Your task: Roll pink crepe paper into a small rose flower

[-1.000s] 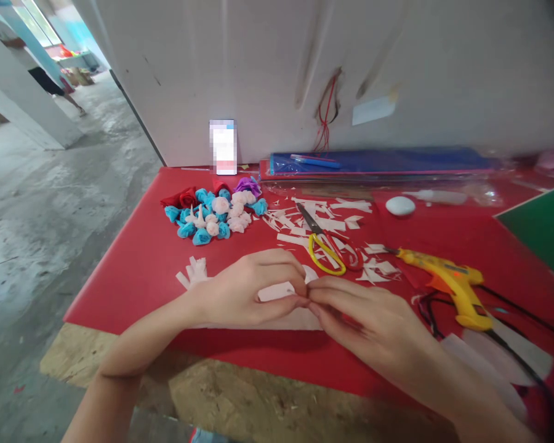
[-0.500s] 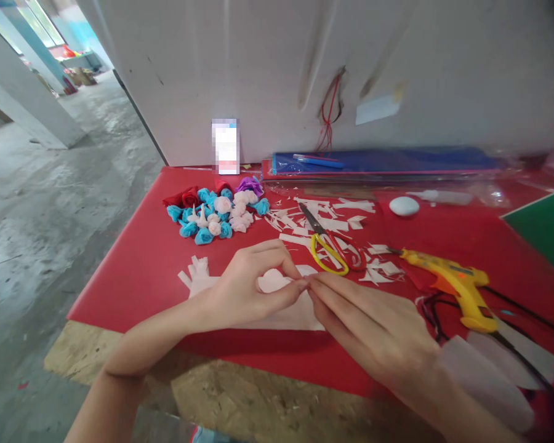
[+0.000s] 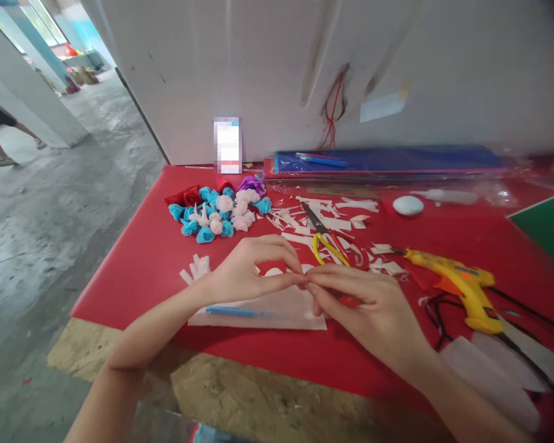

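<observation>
My left hand and my right hand meet fingertip to fingertip above the table. Both are closed in a pinch; what lies between the fingertips is too small and hidden to make out. Beneath them, a sheet of pale paper rests near the front edge, with a blue pen across it. Strips of white paper lie at its left end. Just beyond my right hand are open scissors with yellow and red handles, among paper scraps.
Blue, white, red and purple paper flowers cluster at the back left, before a propped phone. To the right lie a yellow glue gun with its cord and a white egg-shaped object. Wrapped blue sheets line the wall.
My right hand's fingers have spread and shifted, while my left fingers have straightened a little. The blue pen on the paper now shows. A walking person's legs have appeared at far left.
</observation>
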Demonstrator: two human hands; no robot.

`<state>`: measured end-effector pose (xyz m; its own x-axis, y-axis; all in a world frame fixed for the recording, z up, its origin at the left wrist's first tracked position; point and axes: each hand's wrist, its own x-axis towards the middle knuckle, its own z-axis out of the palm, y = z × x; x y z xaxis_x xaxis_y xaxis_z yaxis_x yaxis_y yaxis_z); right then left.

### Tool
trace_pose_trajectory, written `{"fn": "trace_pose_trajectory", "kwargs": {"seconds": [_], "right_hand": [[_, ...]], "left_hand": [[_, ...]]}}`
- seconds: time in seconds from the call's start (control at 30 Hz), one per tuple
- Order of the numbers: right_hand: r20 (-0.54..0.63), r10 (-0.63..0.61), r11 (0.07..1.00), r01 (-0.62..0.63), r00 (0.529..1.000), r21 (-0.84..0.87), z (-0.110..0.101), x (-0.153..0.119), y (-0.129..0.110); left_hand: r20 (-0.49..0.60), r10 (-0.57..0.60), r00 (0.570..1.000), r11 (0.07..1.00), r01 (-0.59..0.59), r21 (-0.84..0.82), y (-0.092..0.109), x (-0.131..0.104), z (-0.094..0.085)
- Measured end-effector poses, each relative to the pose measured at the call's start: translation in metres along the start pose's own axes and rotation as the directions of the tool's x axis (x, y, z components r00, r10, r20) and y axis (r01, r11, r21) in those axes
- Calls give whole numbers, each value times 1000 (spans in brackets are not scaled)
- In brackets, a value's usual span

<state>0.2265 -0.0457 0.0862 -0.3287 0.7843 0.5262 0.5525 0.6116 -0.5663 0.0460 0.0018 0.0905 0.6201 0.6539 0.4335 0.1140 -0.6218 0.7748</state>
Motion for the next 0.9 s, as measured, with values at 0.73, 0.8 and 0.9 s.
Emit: {"fn": "trace_pose_trajectory", "kwargs": {"seconds": [0.73,0.8,0.9], "right_hand": [[-178,-142,967,98,974,-234,2,-12,-8],[-189,-76,977,36,979,-208,1,-14,-7],[-216,23,985,-59,976,-162,0,-13,-3]], "left_hand": [[-124,-100,987,991,88,-104,11,-4,3],[-197,-125,972,989,107,-97,10,-3,-6],[-263,-124,957,987,147,71,1,-2,-21]]}}
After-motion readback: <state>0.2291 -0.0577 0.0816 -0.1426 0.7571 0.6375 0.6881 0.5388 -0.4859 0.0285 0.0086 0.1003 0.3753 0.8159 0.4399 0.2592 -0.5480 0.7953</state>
